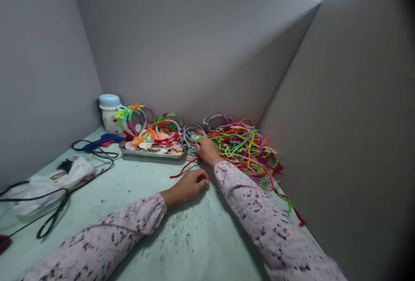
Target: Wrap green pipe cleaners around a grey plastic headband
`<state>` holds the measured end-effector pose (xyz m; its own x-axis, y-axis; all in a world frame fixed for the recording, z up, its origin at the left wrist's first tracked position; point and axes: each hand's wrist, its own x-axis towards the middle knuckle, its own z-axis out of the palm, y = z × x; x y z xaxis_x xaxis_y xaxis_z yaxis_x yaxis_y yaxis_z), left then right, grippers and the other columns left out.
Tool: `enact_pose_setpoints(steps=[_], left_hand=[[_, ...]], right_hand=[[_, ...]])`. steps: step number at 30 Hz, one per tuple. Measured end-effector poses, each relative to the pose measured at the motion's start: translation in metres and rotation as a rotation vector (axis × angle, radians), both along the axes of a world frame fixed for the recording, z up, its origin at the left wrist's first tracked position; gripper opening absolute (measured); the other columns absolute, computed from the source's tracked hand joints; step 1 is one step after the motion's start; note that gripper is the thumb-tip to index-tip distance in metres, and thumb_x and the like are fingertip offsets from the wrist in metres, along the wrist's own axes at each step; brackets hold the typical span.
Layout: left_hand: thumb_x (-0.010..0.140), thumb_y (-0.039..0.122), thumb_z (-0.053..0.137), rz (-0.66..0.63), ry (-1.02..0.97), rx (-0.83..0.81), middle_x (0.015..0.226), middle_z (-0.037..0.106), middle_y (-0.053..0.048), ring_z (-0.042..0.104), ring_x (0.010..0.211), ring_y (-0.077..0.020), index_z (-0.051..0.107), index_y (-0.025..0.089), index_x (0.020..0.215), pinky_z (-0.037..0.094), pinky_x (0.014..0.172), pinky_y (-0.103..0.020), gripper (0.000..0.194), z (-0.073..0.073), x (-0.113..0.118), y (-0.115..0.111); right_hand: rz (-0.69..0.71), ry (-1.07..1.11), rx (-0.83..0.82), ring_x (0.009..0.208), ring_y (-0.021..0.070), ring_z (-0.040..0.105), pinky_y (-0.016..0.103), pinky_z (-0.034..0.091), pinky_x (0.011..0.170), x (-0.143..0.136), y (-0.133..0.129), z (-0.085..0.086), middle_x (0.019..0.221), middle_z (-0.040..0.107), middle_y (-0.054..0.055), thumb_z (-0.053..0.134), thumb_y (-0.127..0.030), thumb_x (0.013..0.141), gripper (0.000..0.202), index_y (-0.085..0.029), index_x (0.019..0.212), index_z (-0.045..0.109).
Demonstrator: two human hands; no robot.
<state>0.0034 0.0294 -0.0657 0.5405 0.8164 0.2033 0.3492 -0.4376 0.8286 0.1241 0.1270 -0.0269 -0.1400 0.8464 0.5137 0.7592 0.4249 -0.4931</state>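
My left hand [192,183] rests low over the pale green table [181,246], its fingers curled together; whatever they hold, if anything, is too small to name. Farther forward, my right hand [208,150] reaches to the grey wire rings [192,134], at the left edge of a tangled pile of colourful fuzzy stems [246,142]. Its fingertips are partly hidden, so their grip is unclear. A red fuzzy stem [184,169] lies on the table between the two hands. Left of the rings is a metal tray [152,155] with shells and colourful wrapped hoops [138,121].
A white jar with a blue lid [110,110] stands at the back left, near a blue tool [103,141]. Black cables [65,194] and a white plastic bag [55,186] lie at the left. Grey partitions [194,47] enclose the table.
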Motion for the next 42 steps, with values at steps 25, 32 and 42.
enact_pose_setpoints(steps=[25,32,42], left_hand=[[0.077,0.036,0.06,0.047,-0.361,-0.357,0.071,0.059,0.001,0.049,0.049,-0.0077,0.057,0.014,0.093,0.035,0.047,-0.021,0.028,0.007,0.001,-0.005],[0.082,0.05,0.054,-0.01,-0.512,-0.595,0.08,0.065,-0.007,0.058,0.057,-0.0109,0.059,0.012,0.083,0.039,0.053,-0.023,0.038,0.012,0.0,-0.008],[0.067,0.025,0.076,0.009,-0.564,-0.628,0.073,0.057,0.0,0.047,0.055,-0.0057,0.061,0.012,0.09,0.035,0.051,-0.019,0.03,0.014,-0.003,-0.007]], right_hand=[[0.419,0.86,-0.48,0.058,0.0118,0.053,0.024,0.038,0.05,0.083,-0.121,-0.026,0.08,0.062,0.003,0.058,-0.042,0.084,0.027,-0.018,0.094,0.063],[0.516,0.545,-0.55,0.062,0.0114,0.054,0.025,0.042,0.059,0.074,-0.146,-0.036,0.076,0.062,0.001,0.054,-0.037,0.087,0.024,-0.018,0.094,0.067],[0.476,0.589,-0.595,0.06,0.0118,0.056,0.025,0.043,0.058,0.072,-0.149,-0.037,0.072,0.063,0.002,0.06,-0.039,0.083,0.025,-0.017,0.092,0.068]])
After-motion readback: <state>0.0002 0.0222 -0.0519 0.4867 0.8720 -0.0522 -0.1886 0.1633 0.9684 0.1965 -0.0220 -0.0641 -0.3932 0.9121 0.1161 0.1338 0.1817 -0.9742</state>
